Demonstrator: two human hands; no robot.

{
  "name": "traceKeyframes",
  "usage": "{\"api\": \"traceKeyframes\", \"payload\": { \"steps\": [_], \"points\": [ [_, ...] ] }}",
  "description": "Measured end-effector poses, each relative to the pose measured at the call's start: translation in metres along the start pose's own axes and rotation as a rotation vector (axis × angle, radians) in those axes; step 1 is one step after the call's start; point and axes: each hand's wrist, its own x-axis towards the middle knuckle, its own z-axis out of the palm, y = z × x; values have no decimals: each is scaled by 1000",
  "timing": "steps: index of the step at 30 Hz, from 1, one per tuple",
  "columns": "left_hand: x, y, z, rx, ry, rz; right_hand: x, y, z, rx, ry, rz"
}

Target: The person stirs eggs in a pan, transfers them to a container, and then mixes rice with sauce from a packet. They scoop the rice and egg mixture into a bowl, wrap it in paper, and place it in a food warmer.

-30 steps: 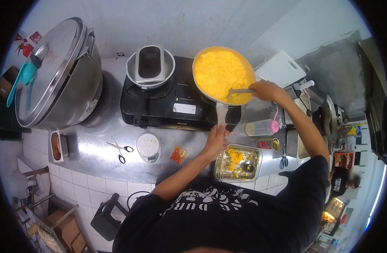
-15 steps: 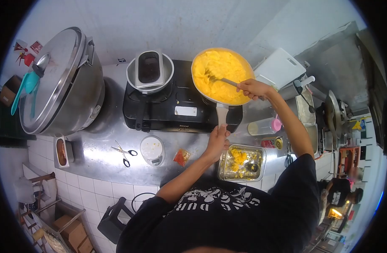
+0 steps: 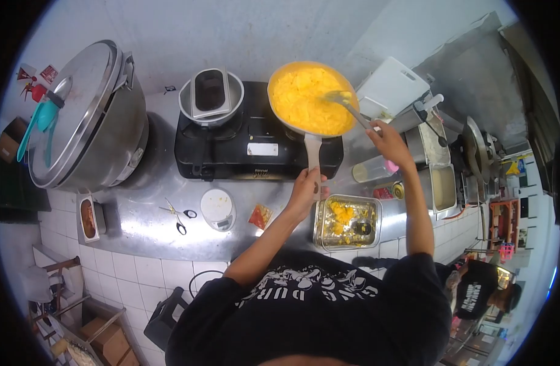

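A pan [image 3: 354, 129] full of scrambled yellow egg [image 3: 307, 100] is over the right side of the black stove [image 3: 255, 165]. Its light handle [image 3: 313, 152] points toward me, and my left hand [image 3: 305, 189] is wrapped round the lower end. My right hand [image 3: 388, 141] grips a grey spatula [image 3: 354, 112], whose head lies at the right part of the egg. Just below the stove, right of my left hand, a metal tray [image 3: 348, 246] holds yellow bits and a dark round item.
A large steel pot [image 3: 103, 134] stands at the left. A bowl [image 3: 237, 97] bearing a metal container sits on the stove's left side. Scissors [image 3: 181, 221], a scale [image 3: 217, 207] and a red packet [image 3: 260, 216] lie in front. Another person [image 3: 478, 290] is at the far right.
My right hand has moved right and slightly down, drawing the spatula head from the pan's middle toward its right side. The whole view has shifted slightly. My left hand keeps its hold.
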Motion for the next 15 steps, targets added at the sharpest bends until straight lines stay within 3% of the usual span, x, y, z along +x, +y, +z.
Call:
{"api": "traceKeyframes", "payload": {
  "steps": [1, 2, 4, 6, 8, 11, 15],
  "points": [
    [-9, 1, 1, 15, -18, -7, -10, 14, 14, -95, 241, -245],
    [-15, 0, -1, 31, -37, -14, -20, 9, 21, -93, 234, -238],
    [-20, -6, -6, 55, -65, -10, -39, -11, 38, 262, -30, 326],
    [-24, -5, -6, 129, -101, 20, -50, -23, 49, 288, -15, 324],
    [-23, -10, -11, 141, -114, 35, -63, -33, 60, 611, 81, 424],
    [-28, -20, -18, 171, -156, 50, -67, -22, 86, 700, 5, 468],
    [-21, -12, -14, 173, -168, 71, -77, -46, 87, 904, 88, 536]
  ]
}}
